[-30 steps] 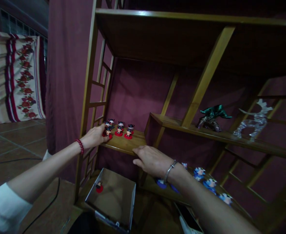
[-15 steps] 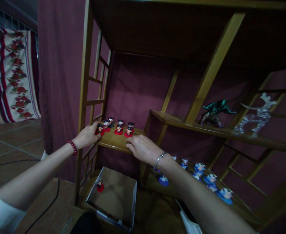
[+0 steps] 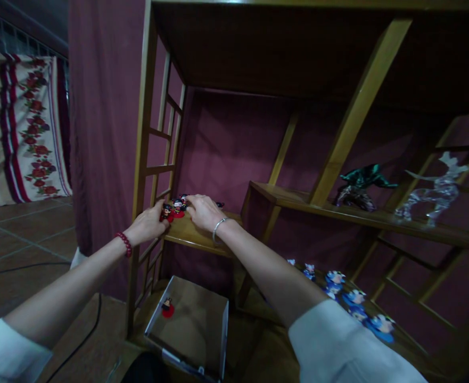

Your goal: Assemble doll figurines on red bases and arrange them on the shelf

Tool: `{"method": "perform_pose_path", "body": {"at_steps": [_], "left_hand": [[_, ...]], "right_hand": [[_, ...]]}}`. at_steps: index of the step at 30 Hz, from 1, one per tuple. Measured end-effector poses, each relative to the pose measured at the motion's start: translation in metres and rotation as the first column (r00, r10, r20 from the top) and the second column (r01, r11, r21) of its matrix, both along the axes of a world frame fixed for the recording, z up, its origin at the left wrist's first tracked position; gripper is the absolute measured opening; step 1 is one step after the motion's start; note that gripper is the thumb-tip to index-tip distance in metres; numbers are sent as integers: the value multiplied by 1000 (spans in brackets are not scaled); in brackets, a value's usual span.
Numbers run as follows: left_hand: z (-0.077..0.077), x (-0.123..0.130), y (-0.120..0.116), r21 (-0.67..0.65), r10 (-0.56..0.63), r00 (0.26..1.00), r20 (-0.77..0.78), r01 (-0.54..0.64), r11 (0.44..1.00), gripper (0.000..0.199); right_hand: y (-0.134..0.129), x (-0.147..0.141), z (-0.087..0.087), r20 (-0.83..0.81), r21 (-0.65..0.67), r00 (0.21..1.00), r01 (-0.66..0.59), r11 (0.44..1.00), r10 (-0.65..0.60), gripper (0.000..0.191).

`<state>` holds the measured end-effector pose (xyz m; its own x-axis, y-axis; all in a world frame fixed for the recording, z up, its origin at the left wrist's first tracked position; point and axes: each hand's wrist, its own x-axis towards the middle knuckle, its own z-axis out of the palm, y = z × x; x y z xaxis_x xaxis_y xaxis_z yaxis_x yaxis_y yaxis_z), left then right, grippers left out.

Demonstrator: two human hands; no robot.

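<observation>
Red-based dolls (image 3: 172, 211) bunched at the left end of a honey-toned wooden shelf (image 3: 190, 238), partly hidden by two bare hands. Left hand (image 3: 148, 225), red bead bracelet (image 3: 125, 244) at the wrist, curled against the nearest doll, fingers (image 3: 158, 219) touching it, any firm grip impossible to tell. Right hand (image 3: 204, 211), silver bangle (image 3: 219, 227) at the wrist, arched over the group from the other side, fingers (image 3: 192, 205) slightly spread on or just beside the dolls, hold unclear. Below, an open cardboard box (image 3: 194, 324) with one red-based doll (image 3: 167, 307) on its floor. Lower right, blue-based figurines (image 3: 340, 290) along a lower shelf; higher up, a green figure (image 3: 364, 183) and a clear glass deer (image 3: 434, 191).
</observation>
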<state>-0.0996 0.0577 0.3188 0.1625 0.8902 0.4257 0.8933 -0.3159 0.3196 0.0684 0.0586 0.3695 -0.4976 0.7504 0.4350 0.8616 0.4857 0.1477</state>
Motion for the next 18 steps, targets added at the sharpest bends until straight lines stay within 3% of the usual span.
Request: {"method": "perform_pose_path", "body": {"at_steps": [5, 11, 18], "left_hand": [[0, 1, 0, 13, 15, 999, 34, -16, 1000, 57], [-3, 2, 0, 9, 21, 997, 77, -22, 1000, 53], [-1, 2, 4, 7, 34, 998, 46, -34, 999, 53]], "right_hand": [[32, -22, -2, 31, -52, 999, -40, 998, 42, 35], [60, -34, -12, 75, -136, 997, 9, 991, 1, 41], [68, -32, -9, 99, -186, 994, 57, 981, -39, 39]]}}
